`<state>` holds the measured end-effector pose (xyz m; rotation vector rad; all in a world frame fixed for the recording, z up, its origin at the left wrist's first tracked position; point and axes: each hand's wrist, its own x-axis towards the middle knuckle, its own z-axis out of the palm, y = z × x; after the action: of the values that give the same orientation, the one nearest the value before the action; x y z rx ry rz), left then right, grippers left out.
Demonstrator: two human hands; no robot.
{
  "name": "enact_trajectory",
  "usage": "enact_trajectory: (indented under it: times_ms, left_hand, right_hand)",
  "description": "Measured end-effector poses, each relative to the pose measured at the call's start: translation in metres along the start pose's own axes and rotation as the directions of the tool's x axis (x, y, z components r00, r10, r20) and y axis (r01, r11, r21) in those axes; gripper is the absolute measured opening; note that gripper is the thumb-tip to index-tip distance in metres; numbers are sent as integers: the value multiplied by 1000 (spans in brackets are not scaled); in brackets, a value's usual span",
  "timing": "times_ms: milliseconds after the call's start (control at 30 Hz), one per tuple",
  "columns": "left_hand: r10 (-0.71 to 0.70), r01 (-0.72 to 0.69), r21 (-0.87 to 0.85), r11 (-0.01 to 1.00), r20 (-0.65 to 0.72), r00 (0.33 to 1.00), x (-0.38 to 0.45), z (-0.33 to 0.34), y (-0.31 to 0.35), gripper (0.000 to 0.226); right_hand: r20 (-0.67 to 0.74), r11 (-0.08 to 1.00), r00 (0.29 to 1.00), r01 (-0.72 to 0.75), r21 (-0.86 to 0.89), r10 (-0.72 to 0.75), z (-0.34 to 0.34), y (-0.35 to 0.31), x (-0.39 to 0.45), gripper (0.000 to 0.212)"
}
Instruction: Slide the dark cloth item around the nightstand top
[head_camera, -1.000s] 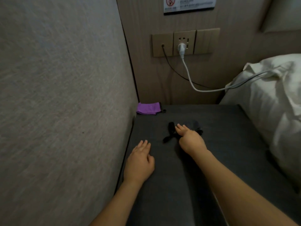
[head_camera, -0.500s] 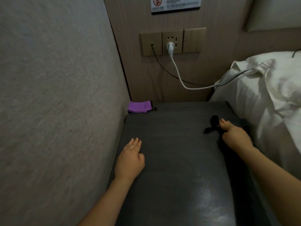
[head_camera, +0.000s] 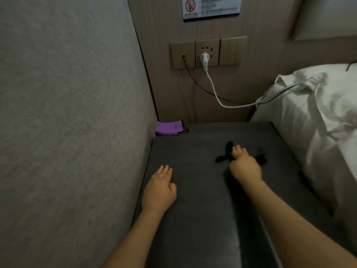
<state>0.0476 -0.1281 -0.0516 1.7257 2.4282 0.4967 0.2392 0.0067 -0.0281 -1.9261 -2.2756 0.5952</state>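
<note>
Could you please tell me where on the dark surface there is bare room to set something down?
Bare stretches of the dark surface: between the two forearms, and between the purple cloth and the black fabric item. It is crowded where the right hand grips that item; the left hand rests by the wall.

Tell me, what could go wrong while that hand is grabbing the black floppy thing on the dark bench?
The black cloth item is nearly the same shade as the dark bench top, so the right hand might miss a trailing end and leave it behind. The white cable hangs loose above the bench toward the bedding; a raised arm could snag it. The left hand lies flat near the edge by the wall and could slip.
</note>
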Motion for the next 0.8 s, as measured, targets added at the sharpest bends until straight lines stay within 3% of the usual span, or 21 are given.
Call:
enact_trajectory:
  times_ms: [267, 400, 467, 600, 800]
  left_hand:
    - [-50, 52, -118, 992, 21, 999, -12, -1, -1, 50]
    - [-130, 139, -65, 988, 134, 983, -17, -4, 0, 42]
    - [-111, 113, 0, 994, 187, 976, -19, -1, -7, 43]
    - [-189, 208, -111, 972, 164, 968, -16, 7, -10, 38]
    - [-157, 176, -138, 975, 137, 978, -14, 0, -2, 27]
  right_hand:
    - [128, 951, 943, 310, -6, -306, 65, -126, -23, 59]
    - [259, 909, 878, 416, 4, -403, 76, -165, -24, 53]
    - [335, 876, 827, 482, -11, -450, 79, -176, -21, 51]
    - [400, 825, 766, 564, -38, -504, 75, -177, -17, 51]
    - [393, 752, 733, 644, -139, -555, 74, -171, -15, 52]
